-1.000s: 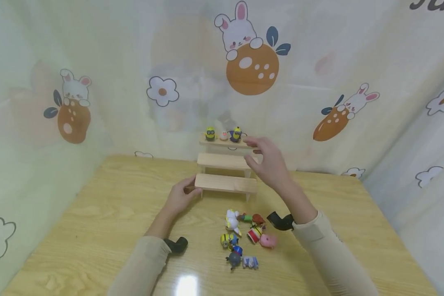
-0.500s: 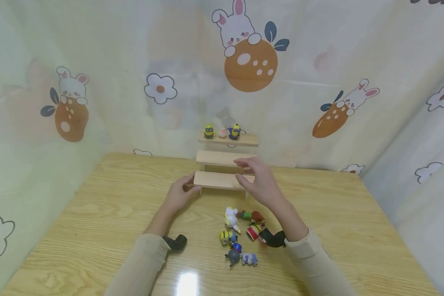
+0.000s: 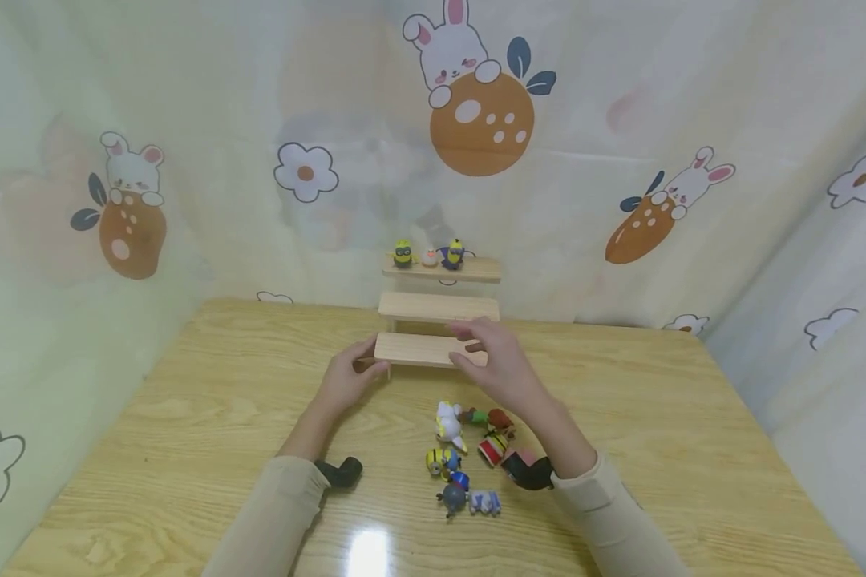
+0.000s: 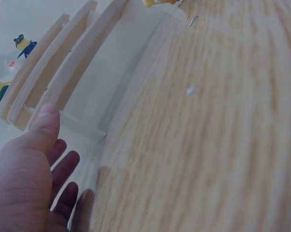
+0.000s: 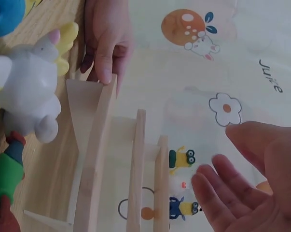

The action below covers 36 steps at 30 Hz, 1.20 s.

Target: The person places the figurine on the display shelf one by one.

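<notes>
A three-tier wooden step shelf (image 3: 433,308) stands at the back of the table. Two yellow minion figures (image 3: 402,253) and a small white one (image 3: 430,256) stand on its top tier (image 5: 160,193). My left hand (image 3: 364,361) holds the left end of the bottom step (image 4: 82,63), thumb (image 4: 44,125) on top and fingers below. My right hand (image 3: 469,340) hovers just over the right part of that step, palm open and fingers spread (image 5: 217,193), holding nothing. My left hand (image 5: 104,43) also shows in the right wrist view, at the shelf's end.
Several small toy figures lie in a heap in front of the shelf, among them a white one (image 3: 449,421) (image 5: 27,92), a minion (image 3: 442,461) and a grey-blue one (image 3: 455,497). Bunny-print curtains (image 3: 476,120) close off the back and sides of the wooden table (image 3: 188,449).
My right hand has dropped from the top tier down to the bottom step, drawing toward me. The left hand has kept its hold on the shelf's left end.
</notes>
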{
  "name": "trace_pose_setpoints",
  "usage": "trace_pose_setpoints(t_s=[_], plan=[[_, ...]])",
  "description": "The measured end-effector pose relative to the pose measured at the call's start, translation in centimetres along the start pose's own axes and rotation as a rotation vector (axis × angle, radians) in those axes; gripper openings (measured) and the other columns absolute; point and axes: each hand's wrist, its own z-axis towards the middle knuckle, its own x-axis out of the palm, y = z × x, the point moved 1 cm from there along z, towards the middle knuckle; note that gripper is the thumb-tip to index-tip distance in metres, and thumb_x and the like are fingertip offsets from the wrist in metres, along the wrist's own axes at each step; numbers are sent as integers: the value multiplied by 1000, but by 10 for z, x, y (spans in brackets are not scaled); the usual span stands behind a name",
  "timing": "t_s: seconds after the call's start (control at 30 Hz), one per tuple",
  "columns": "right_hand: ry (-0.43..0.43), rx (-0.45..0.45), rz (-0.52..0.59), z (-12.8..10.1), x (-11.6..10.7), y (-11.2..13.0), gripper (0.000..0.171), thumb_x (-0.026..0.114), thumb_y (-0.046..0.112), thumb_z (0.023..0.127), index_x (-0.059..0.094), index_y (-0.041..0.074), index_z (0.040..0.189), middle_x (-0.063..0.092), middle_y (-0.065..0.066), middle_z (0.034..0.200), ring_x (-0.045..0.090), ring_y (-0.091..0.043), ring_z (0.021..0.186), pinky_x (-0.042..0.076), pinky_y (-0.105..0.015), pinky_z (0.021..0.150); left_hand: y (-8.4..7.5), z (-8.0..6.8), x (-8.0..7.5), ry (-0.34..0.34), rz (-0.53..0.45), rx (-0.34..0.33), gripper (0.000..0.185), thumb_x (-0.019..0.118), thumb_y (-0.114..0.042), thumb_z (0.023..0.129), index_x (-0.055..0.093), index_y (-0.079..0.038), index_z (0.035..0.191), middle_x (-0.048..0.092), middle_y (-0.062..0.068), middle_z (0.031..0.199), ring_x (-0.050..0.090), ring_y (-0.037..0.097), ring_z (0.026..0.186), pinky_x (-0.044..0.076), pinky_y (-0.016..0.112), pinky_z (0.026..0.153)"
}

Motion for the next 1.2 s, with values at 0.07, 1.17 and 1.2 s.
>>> trace_pose_setpoints(t_s=[0.07, 1.17, 1.2], plan=[[26, -25, -13, -1, 2, 3, 33, 69, 10, 87, 62, 7, 119, 63, -10, 111, 62, -23, 101, 56, -29, 82, 1, 0, 0, 6, 7, -11, 64, 69, -32, 86, 44, -14, 142, 59, 9, 131, 58, 27, 117, 44, 45, 103], [670, -48, -537, -47, 44, 43, 19, 78, 30, 78, 74, 21, 94, 64, 8, 87, 51, -3, 69, 50, -27, 64, 4, 0, 1, 18, 9, -49, 64, 67, -37, 87, 43, -20, 144, 59, 5, 132, 58, 24, 117, 44, 44, 103], [664, -40, -550, -48, 45, 44, 19, 79, 29, 77, 74, 22, 94, 64, 7, 87, 52, -4, 69, 50, -29, 64, 3, 0, 1, 18, 8, -48, 64, 67, -37, 87, 42, -20, 144, 59, 5, 131, 58, 24, 117, 44, 44, 103]])
